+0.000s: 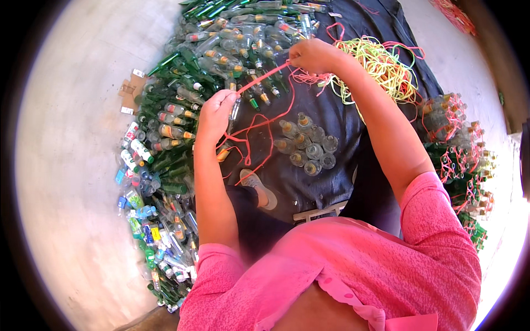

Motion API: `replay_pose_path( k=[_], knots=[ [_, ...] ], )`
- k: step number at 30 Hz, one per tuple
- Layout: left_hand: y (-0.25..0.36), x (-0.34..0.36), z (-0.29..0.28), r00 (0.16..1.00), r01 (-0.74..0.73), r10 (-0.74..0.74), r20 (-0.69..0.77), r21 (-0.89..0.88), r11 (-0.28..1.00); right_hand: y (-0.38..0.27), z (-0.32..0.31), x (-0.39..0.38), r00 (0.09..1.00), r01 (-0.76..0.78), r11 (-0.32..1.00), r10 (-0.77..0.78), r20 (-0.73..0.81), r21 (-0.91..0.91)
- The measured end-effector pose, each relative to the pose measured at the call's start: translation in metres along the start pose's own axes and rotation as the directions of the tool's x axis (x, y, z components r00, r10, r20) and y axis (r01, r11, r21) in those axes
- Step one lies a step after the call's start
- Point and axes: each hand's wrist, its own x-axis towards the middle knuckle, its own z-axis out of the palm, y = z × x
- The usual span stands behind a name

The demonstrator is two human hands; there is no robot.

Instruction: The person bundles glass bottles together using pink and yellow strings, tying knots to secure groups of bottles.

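A length of pink cord (264, 76) is stretched between my two raised hands. My left hand (217, 109) is closed around its lower end, and my right hand (312, 56) pinches the upper end, farther away. From the left hand more of the cord hangs in loose loops toward the dark sheet. Below and between my hands, a small cluster of clear glass bottles (313, 148) stands upright on the sheet. A tangled heap of yellow and pink cord (381, 63) lies just right of my right hand.
A large pile of green and clear bottles (176, 118) lines the left and far side. Bundles of bottles tied with pink cord (461, 149) stand at the right. The black sheet (309, 190) covers the floor, and a cardboard piece (132, 91) lies beyond the pile.
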Motion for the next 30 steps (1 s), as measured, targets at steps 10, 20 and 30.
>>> replay_pose_path(
  k=[10,20,30],
  knots=[
    [0.005,-0.006,0.027,0.977,-0.214,0.209,0.044,0.216,0.953,-0.047,0.052,-0.004,0.865,0.368,0.929,-0.325,-0.383,0.041],
    [0.007,-0.007,0.035,0.977,-0.214,0.208,0.049,0.184,0.959,-0.074,0.066,-0.014,0.994,0.057,0.866,-0.096,0.055,0.497],
    [-0.007,-0.002,0.037,0.964,-0.264,0.265,0.022,0.201,0.943,-0.070,0.074,-0.006,0.997,0.074,0.939,-0.066,-0.036,0.336]
  ],
)
